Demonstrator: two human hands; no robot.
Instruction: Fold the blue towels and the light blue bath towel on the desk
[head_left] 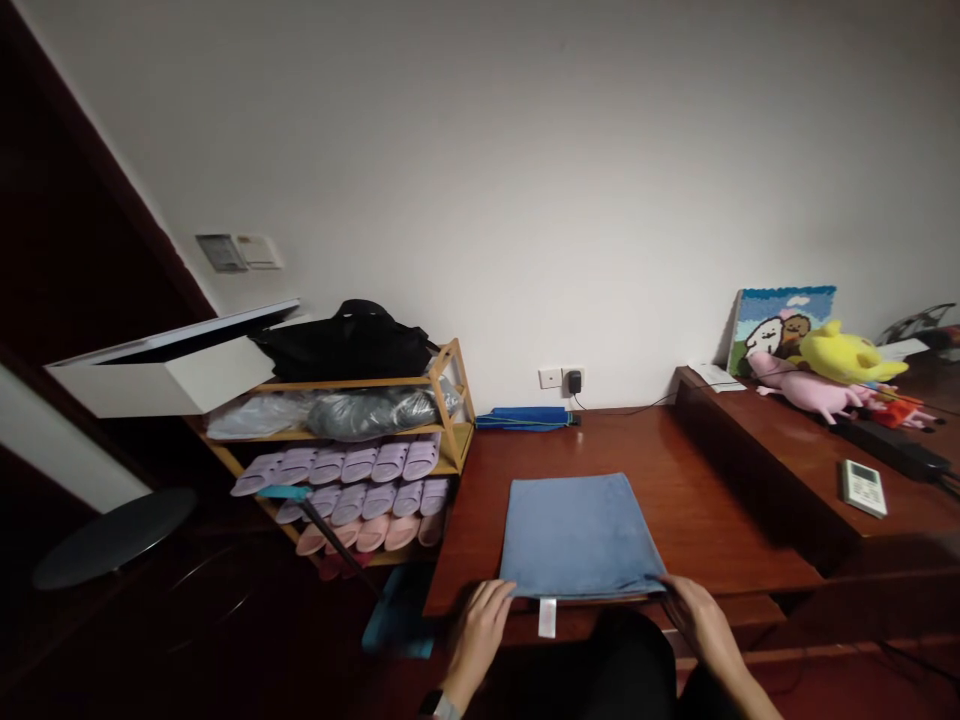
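Observation:
A flat, square blue cushion cover (pixel 577 535) lies on the brown wooden tabletop (pixel 622 445), its near edge at the table's front. A white label (pixel 547 618) hangs from that near edge. My left hand (pixel 484 625) pinches the near left corner. At the near right corner, where the cloth is slightly bunched, my right hand (pixel 694 615) has its fingers closed on the edge, with the thumb partly hidden.
A shoe rack (pixel 450 400) with slippers stands left, topped by a black bag (pixel 352 340) and a white box (pixel 172 375). A folded blue umbrella (pixel 523 418) lies by the wall. Plush toys (pixel 810 385) and a white remote (pixel 864 487) rest on the right-hand ledge.

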